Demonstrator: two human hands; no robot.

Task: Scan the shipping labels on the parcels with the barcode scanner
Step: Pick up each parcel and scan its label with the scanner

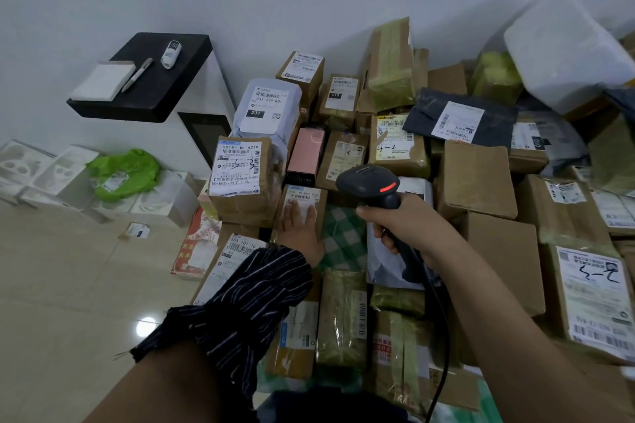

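Both hands are busy: the left hand (300,228) lies flat, fingers straight, on the small parcel (304,196) amid the pile, the right hand (395,227) grips the barcode scanner (369,182) just beside it, and those fingers or crowding neighbour labels could spoil the read

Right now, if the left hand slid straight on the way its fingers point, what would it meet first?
Probably the pink box just beyond the labelled parcel the left hand rests on; depth is unclear.

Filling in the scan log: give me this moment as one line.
phase: scanning | right hand: grips barcode scanner, red light on | left hand: flat on label of small parcel
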